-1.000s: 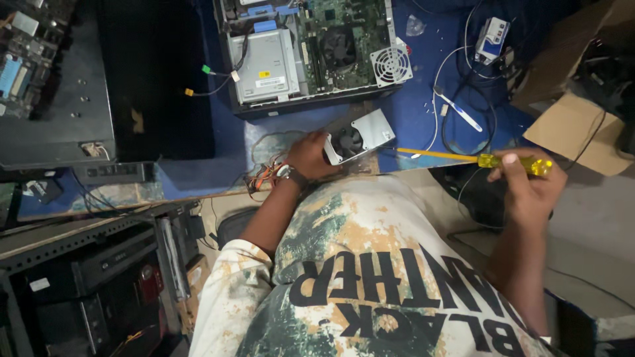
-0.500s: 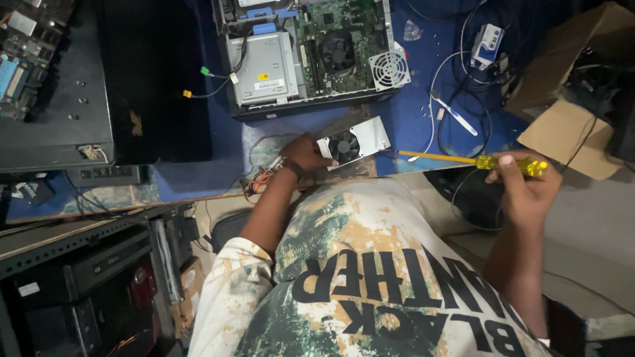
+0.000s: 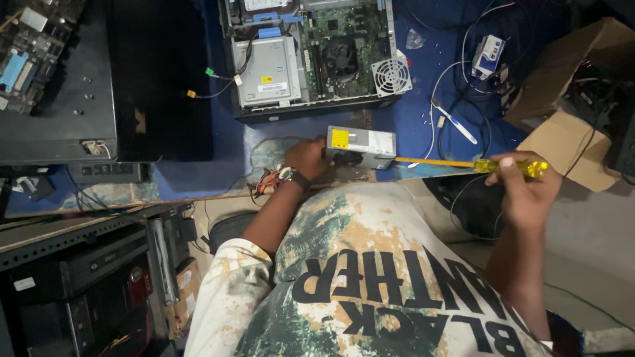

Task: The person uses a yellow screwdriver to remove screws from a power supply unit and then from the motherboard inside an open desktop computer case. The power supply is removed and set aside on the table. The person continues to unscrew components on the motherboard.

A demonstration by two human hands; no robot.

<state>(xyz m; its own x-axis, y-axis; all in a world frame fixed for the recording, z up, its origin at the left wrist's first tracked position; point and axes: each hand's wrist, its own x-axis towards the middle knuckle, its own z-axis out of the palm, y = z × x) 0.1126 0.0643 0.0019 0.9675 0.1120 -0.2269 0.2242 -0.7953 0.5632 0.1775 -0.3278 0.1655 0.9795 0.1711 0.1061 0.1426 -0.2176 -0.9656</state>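
My left hand grips the left end of a small grey metal power supply box with a yellow label. The box rests at the near edge of the blue bench. A watch and a bundle of coloured wires sit by my left wrist. My right hand holds a screwdriver by its clear yellow handle. The long shaft points left, and its tip touches the right end of the box. My printed shirt fills the lower middle of the view.
An open desktop computer with a fan and boards lies behind the box. A black case and a circuit board are at left. Cables, a white adapter and cardboard boxes crowd the right. Stacked equipment stands lower left.
My left hand has turned the power supply so its fan no longer faces up and the labelled side shows. The screwdriver tip has come against the box's right end.
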